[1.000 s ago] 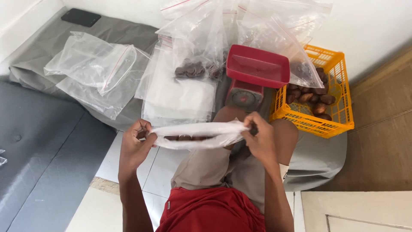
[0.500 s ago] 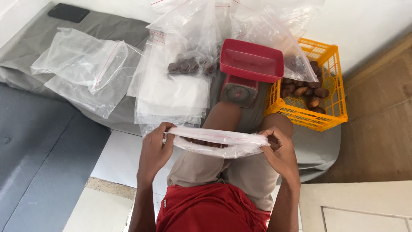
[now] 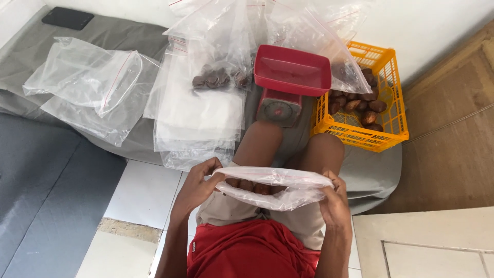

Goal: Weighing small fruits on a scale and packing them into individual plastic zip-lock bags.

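Note:
I hold a clear zip bag (image 3: 275,184) stretched sideways above my lap. My left hand (image 3: 198,186) pinches its left end and my right hand (image 3: 333,203) pinches its right end. Several brown scaly fruits (image 3: 252,186) show through the plastic inside it. Beyond my knees stands a red kitchen scale (image 3: 280,106) with an empty red tray (image 3: 292,77) on top. To the right of the scale sits a yellow plastic basket (image 3: 388,131) holding more brown fruits (image 3: 360,105).
A filled clear bag of fruits (image 3: 216,80) lies left of the scale on a stack of flat bags (image 3: 198,134). More empty bags (image 3: 87,87) lie on the grey mat. A dark phone (image 3: 68,18) rests at the far left corner. Brown floor is on the right.
The bag and both hands have come down toward my lap and a little to the right. The bag stays stretched between the two hands.

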